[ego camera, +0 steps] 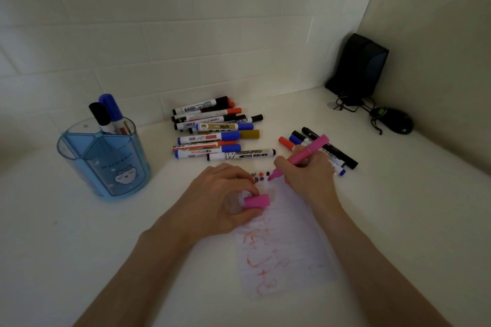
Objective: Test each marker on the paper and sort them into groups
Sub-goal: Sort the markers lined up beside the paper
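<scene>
My right hand (308, 175) grips an uncapped pink marker (309, 152), its tip touching the top of the white paper (287, 252) beside small ink test marks (261, 176). Its pink cap (257, 201) is pinched in my left hand (223, 196), which rests on the paper's upper left. Red scribbles cover the paper's lower half. A pile of several capped markers (215, 131) lies behind the paper. A smaller group of markers (318, 148) lies to the right, partly hidden behind my right hand.
A blue translucent pen holder (106, 162) with two markers stands at the left. A black speaker (358, 66), tangled cable and black mouse (396, 121) sit in the back right corner. Tiled wall runs close behind the marker pile.
</scene>
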The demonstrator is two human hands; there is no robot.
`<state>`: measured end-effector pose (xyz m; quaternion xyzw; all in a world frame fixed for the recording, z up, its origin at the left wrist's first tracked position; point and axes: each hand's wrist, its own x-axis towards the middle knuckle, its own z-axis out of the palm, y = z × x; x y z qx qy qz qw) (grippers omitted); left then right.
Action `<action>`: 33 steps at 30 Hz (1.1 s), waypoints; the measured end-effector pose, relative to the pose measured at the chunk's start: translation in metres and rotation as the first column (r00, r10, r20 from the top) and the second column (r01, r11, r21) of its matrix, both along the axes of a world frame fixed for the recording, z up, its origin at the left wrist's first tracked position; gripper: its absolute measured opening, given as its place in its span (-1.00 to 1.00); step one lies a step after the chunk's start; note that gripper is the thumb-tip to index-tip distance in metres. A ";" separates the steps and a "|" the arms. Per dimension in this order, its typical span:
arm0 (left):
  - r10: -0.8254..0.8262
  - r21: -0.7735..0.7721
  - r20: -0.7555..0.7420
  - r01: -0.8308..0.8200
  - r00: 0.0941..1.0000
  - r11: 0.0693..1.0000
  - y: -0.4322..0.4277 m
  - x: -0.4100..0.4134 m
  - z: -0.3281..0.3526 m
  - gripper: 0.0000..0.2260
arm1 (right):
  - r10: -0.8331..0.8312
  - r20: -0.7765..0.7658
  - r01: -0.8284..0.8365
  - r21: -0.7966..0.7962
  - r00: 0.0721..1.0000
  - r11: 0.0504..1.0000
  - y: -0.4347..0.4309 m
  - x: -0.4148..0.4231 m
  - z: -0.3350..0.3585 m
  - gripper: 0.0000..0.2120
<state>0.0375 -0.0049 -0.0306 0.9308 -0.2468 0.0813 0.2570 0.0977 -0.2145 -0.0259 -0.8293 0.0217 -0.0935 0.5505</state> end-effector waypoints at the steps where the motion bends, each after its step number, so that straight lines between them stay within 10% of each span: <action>1: 0.001 0.003 -0.001 -0.001 1.000 1.000 0.000 0.000 0.000 -0.62 | 0.008 -0.004 -0.007 0.010 1.000 1.000 0.000 0.001 0.000 -0.64; 22: 0.011 -0.003 -0.007 -0.011 1.000 1.000 -0.001 0.000 0.001 -0.62 | -0.083 0.016 0.083 0.012 0.996 0.996 -0.001 0.009 -0.007 -0.77; 26: 0.079 -0.054 0.061 -0.076 0.995 0.996 -0.003 -0.001 0.008 -0.64 | -0.144 -0.025 0.146 0.255 0.989 0.956 -0.004 0.007 0.005 -0.82; 33: 0.205 -0.159 -0.067 -0.213 0.976 0.964 -0.001 -0.002 0.010 -0.69 | 0.242 -0.065 -0.169 0.545 0.968 0.821 -0.001 -0.008 0.017 -0.77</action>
